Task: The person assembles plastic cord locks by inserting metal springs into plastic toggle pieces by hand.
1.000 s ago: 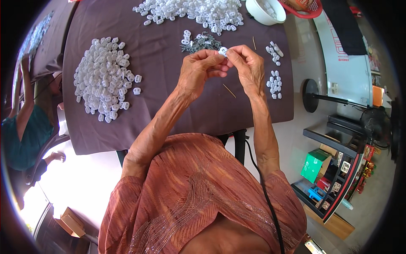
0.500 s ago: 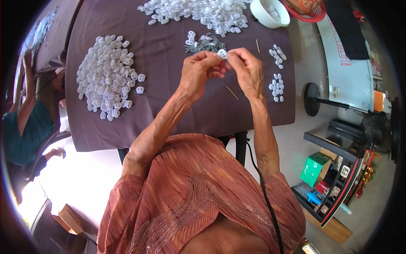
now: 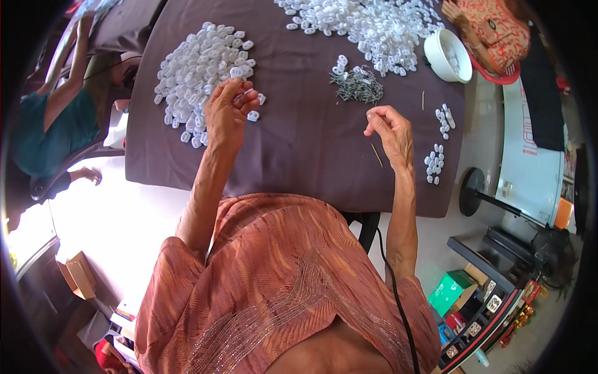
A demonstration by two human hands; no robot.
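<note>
My left hand (image 3: 225,115) reaches to the near edge of the left heap (image 3: 199,71) of white caps on the brown cloth (image 3: 299,149). Its fingers (image 3: 240,93) are curled and pinched on a white cap (image 3: 236,73), with another cap (image 3: 253,116) lying on the cloth just beside my thumb. My right hand (image 3: 391,132) hovers over the cloth to the right of that heap, well apart from it, fingers bent in with thumb and forefinger pressed together; whether anything sits between them I cannot tell. Just beyond my right hand lies a small pile of grey metal bits (image 3: 357,87). A thin stick (image 3: 377,155) lies on the cloth right beside my right wrist, and two small groups of caps (image 3: 434,163) sit further right of it. At the far edge of the cloth from the left heap spreads a bigger heap (image 3: 367,25), with a white bowl (image 3: 450,56) at its right end. Left of the heap, beyond the cloth, another person in a green top (image 3: 40,134) sits
</note>
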